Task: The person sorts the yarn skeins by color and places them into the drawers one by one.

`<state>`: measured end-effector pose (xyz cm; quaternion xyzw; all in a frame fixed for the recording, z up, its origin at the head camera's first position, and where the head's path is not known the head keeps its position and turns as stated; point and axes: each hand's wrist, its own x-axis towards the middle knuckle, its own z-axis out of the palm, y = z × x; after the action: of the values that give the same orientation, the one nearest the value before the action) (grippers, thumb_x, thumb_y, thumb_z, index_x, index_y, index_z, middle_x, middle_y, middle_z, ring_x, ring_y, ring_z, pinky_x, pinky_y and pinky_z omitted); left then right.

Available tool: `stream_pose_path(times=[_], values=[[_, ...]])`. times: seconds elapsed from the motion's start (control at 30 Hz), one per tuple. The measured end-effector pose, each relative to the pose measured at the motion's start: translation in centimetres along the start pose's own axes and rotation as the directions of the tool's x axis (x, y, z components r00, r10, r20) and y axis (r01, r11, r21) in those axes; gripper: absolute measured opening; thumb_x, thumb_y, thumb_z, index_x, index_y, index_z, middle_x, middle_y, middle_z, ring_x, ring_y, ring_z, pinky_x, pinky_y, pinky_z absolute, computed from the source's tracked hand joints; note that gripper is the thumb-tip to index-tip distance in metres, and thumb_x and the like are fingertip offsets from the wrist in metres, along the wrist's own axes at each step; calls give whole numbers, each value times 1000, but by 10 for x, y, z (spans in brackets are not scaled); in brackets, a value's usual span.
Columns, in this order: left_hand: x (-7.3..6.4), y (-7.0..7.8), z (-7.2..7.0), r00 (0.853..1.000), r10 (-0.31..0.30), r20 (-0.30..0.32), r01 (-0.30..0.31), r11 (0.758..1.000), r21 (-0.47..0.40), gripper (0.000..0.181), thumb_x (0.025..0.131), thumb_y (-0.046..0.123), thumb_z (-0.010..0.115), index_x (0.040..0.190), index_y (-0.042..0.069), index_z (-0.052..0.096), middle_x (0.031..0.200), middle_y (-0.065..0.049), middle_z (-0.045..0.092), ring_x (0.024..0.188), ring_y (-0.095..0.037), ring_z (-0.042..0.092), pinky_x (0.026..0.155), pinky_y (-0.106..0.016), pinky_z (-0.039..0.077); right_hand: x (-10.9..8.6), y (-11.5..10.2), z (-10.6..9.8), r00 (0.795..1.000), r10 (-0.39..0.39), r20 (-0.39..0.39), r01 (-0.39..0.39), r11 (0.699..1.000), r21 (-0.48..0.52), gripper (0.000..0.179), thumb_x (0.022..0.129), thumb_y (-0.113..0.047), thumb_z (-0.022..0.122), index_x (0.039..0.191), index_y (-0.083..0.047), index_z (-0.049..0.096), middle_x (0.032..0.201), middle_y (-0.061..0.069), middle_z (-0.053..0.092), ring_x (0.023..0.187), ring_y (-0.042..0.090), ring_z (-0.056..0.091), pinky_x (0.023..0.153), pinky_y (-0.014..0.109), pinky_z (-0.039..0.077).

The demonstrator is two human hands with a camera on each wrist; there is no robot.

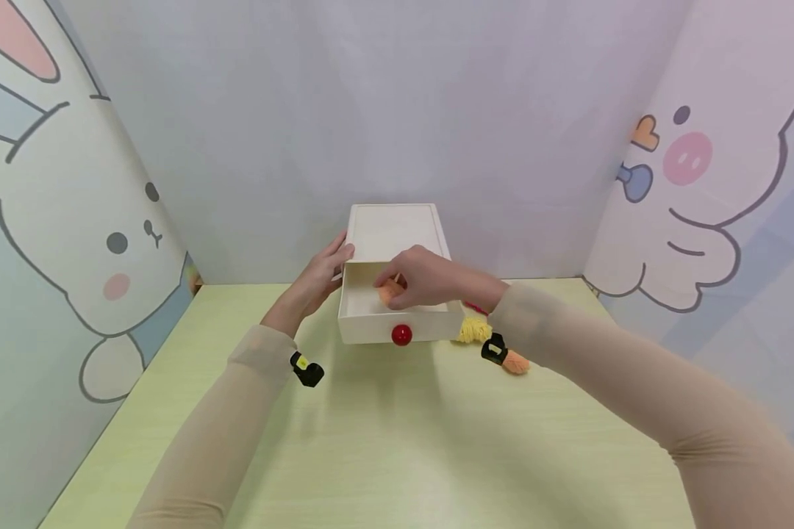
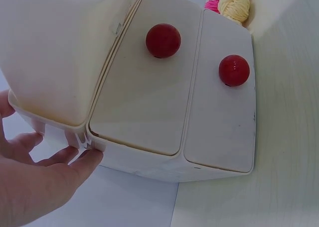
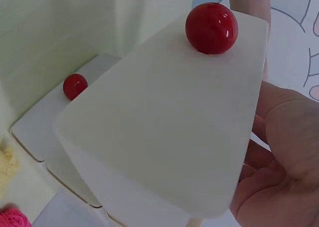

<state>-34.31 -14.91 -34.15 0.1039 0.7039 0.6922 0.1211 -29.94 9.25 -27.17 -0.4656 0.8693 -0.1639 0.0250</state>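
Observation:
A white drawer cabinet (image 1: pixel 397 224) stands against the back wall, its top drawer (image 1: pixel 364 328) pulled out by its red knob side toward me. Inside that drawer, my right hand (image 1: pixel 426 275) pinches a small orange yarn skein (image 1: pixel 389 292) between thumb and fingers; in the right wrist view the drawer front hides the skein. My left hand (image 1: pixel 317 279) touches the cabinet's left side, thumb at the top edge. In the left wrist view its relaxed fingers (image 2: pixel 89 162) rest against the side wall, beside two lower drawers with red knobs (image 2: pixel 234 70), both pushed in.
Right of the cabinet lie a yellow yarn skein (image 1: pixel 473 330), another orange skein (image 1: pixel 517 362) and a pink one (image 3: pixel 14 218), partly hidden by my right arm in the head view. Cartoon-printed walls (image 1: pixel 397 110) enclose the pale green table (image 1: pixel 384 441) at back and sides.

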Motion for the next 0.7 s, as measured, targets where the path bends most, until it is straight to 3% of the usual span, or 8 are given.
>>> stream_pose_path(times=[0.33, 0.7], values=[[-1, -1, -1, 1000, 0, 4, 0, 999, 35, 69, 113, 45, 46, 172, 33, 13, 179, 0, 14, 161, -32, 24, 130, -54, 23, 20, -3, 21, 999, -21, 24, 20, 1000, 21, 21, 94, -6, 76, 115, -5, 80, 85, 0, 67, 79, 13, 64, 78, 24, 54], [-1, -1, -1, 1000, -8, -1, 8, 999, 42, 71, 113, 46, 47, 173, 33, 11, 179, -1, 14, 161, -34, 23, 130, -54, 21, 28, -6, 24, 998, -21, 56, 18, 999, 48, 18, 95, -5, 74, 112, -5, 80, 82, 5, 64, 82, 16, 63, 80, 23, 52]])
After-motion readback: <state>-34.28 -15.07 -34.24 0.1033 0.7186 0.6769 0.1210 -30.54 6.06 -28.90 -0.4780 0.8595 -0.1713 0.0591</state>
